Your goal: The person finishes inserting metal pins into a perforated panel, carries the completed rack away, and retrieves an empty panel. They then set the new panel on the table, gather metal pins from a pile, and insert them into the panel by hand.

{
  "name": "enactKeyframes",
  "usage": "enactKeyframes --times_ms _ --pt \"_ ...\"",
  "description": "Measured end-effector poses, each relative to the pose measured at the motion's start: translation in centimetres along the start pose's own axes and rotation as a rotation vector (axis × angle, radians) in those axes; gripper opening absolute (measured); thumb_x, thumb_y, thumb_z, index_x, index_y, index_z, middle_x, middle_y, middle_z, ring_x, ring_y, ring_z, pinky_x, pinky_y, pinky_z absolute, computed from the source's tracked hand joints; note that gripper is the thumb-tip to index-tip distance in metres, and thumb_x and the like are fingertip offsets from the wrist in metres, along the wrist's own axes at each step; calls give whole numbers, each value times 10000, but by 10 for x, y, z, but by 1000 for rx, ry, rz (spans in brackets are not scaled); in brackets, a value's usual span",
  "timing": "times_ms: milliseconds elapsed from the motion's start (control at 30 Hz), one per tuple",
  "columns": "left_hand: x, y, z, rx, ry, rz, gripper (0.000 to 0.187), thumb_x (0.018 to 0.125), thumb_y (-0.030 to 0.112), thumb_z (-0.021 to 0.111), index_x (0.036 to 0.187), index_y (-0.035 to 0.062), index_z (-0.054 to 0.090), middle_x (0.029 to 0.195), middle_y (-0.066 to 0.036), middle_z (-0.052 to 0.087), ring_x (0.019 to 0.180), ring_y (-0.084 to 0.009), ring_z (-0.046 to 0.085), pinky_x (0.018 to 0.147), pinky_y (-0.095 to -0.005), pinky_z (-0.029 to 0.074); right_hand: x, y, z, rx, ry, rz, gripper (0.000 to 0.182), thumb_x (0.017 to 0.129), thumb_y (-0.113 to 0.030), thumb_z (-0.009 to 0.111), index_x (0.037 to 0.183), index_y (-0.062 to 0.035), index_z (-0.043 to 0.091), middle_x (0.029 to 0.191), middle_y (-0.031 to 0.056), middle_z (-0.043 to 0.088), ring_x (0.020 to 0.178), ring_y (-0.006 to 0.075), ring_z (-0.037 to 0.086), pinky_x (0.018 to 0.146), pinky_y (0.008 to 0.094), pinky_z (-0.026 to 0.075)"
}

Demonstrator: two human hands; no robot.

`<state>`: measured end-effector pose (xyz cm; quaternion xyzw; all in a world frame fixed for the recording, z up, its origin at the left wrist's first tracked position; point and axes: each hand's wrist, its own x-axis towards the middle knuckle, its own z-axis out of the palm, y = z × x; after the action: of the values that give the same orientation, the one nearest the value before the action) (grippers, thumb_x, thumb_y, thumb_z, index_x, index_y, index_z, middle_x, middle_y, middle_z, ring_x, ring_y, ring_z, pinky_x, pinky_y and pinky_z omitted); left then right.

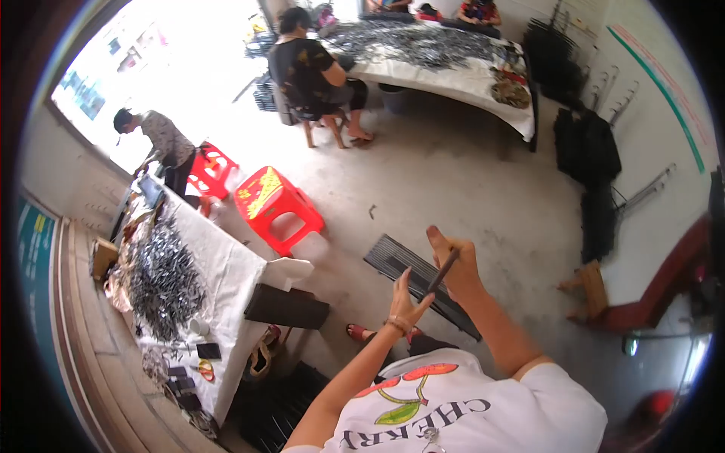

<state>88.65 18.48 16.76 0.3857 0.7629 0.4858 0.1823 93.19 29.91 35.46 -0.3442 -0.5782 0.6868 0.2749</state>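
Two hands are working in front of a white printed shirt (453,400). Right hand (459,266) is pinching a thin dark rod (442,273) between thumb and fingers, thumb sticking up, rod slanting down-left. Left hand (405,302) is sitting just below, fingers spread open, fingertips touching or almost touching the rod's lower end; cannot tell which. Rod is hanging in the air over a flat bundle of dark rods (411,272) lying on the concrete floor (468,174).

Left side: a long table with white cloth (219,264) is carrying a heap of dark metal pieces (162,275), a phone (208,350) and scissors (205,370) near its closer end. A person in a patterned shirt (162,140) is bending over its far end. Red plastic stool (276,208) is standing beside the table, another red stool (210,167) behind it. Far back, a seated person in black (313,72) is working at a second cloth-covered table (453,72) piled with similar pieces. Dark bundles (585,151) are leaning on the right wall.
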Motion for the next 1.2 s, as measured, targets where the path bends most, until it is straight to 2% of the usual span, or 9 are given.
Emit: enactKeyframes --times_ms 267,467,500,600,667,833,933,1133,1200 --pt "66 -9 -29 -26 43 -83 245 827 270 575 861 28 593 829 -131 571 779 -331 553 681 -405 432 21 -102 61 239 -86 -142 551 800 -351 649 422 -132 314 438 -57 254 391 67 209 412 264 140" --pt "105 -3 -121 52 163 91 273 811 265 591 722 14 530 659 -146 538 652 -338 529 583 -411 414 53 -140 113 516 -337 -392 319 835 -345 560 872 -40 642 483 -43 282 451 75 257 418 250 161" --pt "111 1 -139 73 186 130 268 809 261 589 720 15 529 656 -151 543 650 -339 535 580 -413 419 65 -146 118 564 -543 -469 428 842 -315 509 1165 -36 535 531 -39 259 471 95 233 434 246 172" --pt "126 20 -200 160 182 148 226 801 230 585 751 11 569 633 -190 555 638 -360 554 571 -418 430 94 -187 139 466 -812 -639 224 882 -275 464 854 -52 469 642 -3 292 546 104 263 500 259 236" --pt "138 19 -236 177 232 160 226 814 231 577 741 17 577 608 -193 547 610 -360 561 557 -412 431 105 -190 170 449 -592 -630 425 899 -258 462 1230 -3 384 1115 134 490 906 161 505 805 272 401" --pt "172 12 -337 130 373 40 316 851 278 540 737 -14 574 568 -210 512 524 -331 546 511 -387 418 213 -35 216 -708 -506 -701 393 847 -140 575 1203 -3 481 1197 153 512 1082 257 498 933 348 370" --pt "178 -6 -390 94 526 -33 370 872 303 509 742 -39 567 528 -190 480 458 -246 512 485 -361 397 247 180 194 -945 -640 -238 472 816 -318 611 1132 21 522 1059 147 562 977 216 519 862 322 399" --pt "185 -66 -462 74 748 -208 433 895 342 470 567 59 469 469 30 418 433 -64 388 403 -252 290 214 245 244 -470 -890 336 503 763 -374 677 1005 56 583 841 85 633 777 150 579 710 288 462" --pt "187 -81 -482 99 762 -252 466 889 350 468 632 -36 510 468 -121 432 444 -158 405 439 -352 335 207 270 262 -548 -879 374 488 756 -368 686 980 56 595 803 73 632 722 136 576 656 267 462"
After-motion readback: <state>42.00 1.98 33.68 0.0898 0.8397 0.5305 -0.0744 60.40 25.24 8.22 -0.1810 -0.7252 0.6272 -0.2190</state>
